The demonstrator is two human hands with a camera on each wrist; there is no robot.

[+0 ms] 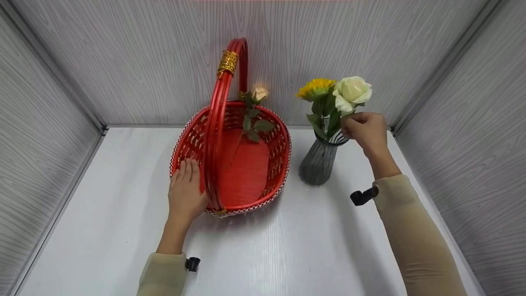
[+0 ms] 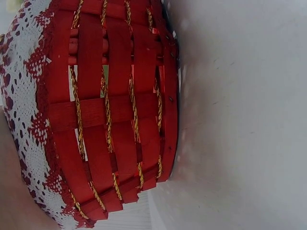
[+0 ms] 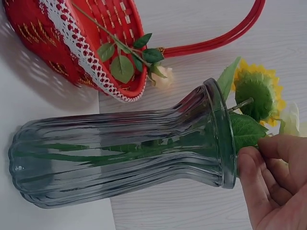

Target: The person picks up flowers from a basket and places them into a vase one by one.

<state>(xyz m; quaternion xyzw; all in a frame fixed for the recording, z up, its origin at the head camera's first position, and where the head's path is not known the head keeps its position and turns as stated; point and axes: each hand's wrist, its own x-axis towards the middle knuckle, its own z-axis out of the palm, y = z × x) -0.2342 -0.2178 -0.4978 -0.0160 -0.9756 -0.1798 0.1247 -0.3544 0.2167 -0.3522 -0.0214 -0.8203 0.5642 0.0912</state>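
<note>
My right hand pinches the stem of a white rose just above the rim of a ribbed grey glass vase. Beside it in the vase stands a yellow sunflower; green stems show through the glass in the right wrist view. My left hand rests with extended fingers on the near left rim of a red woven basket. A peach rose leans inside the basket, its bloom at the back rim and its stem reaching toward the basket floor.
The basket's tall red handle, wrapped in gold cord, arches over its left half. White lace trims the basket rim. Grey wood-grain panels enclose the white table at the back and both sides.
</note>
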